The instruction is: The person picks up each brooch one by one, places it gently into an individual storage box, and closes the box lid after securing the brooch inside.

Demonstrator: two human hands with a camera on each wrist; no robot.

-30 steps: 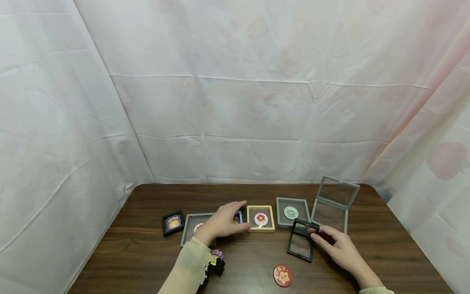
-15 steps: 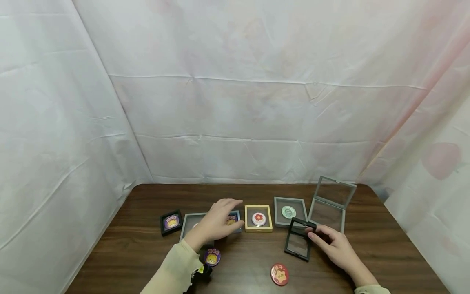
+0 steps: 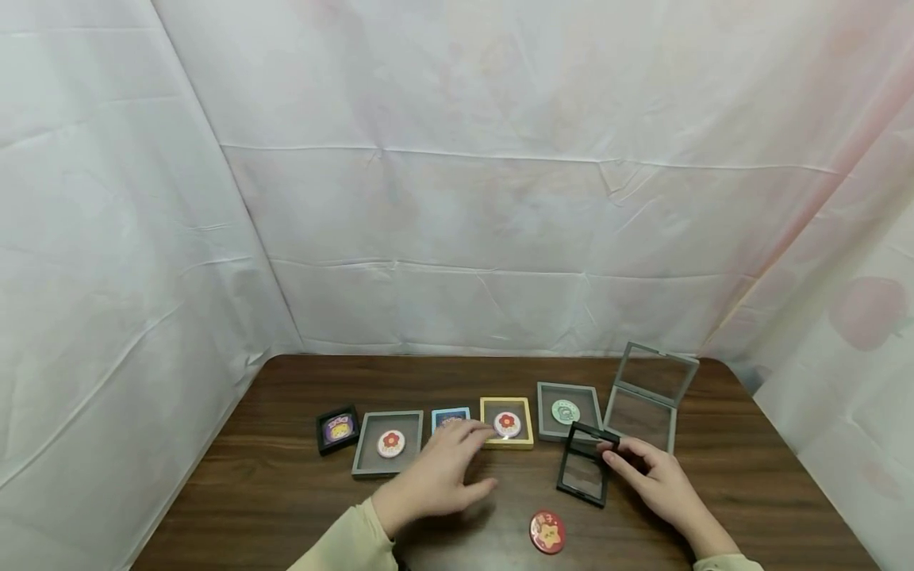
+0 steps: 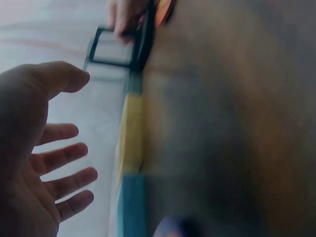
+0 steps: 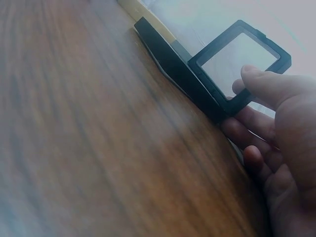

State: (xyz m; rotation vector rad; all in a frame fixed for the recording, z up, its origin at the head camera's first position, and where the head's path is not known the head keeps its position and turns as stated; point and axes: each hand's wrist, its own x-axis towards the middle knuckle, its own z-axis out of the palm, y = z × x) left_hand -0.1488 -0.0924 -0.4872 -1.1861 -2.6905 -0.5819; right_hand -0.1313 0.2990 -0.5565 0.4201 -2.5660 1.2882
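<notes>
My right hand (image 3: 660,480) pinches the raised lid of a black hinged display case (image 3: 581,476) between thumb and fingers. That case lies unfolded on the table, its clear film showing no badge. In the right wrist view the lid frame (image 5: 215,42) stands up at an angle from the base. My left hand (image 3: 437,480) hovers with fingers apart and holds nothing, overlapping a blue case (image 3: 450,413) and reaching the corner of a yellow case (image 3: 530,424) that holds a red flower badge (image 3: 507,424). A round red badge with a star (image 3: 547,532) lies in front of the black case.
A grey case (image 3: 357,448) with a flower badge and a small black case (image 3: 324,444) with a purple badge sit to the left. Behind the black hinged case are a grey case (image 3: 564,388) with a green badge and an opened grey case (image 3: 674,432). White cloth (image 3: 457,214) hangs behind the table.
My left hand has drawn toward me and slightly right, uncovering the grey case with its flower badge. The purple loose badge is now out of sight. My right hand keeps holding the black lid.
</notes>
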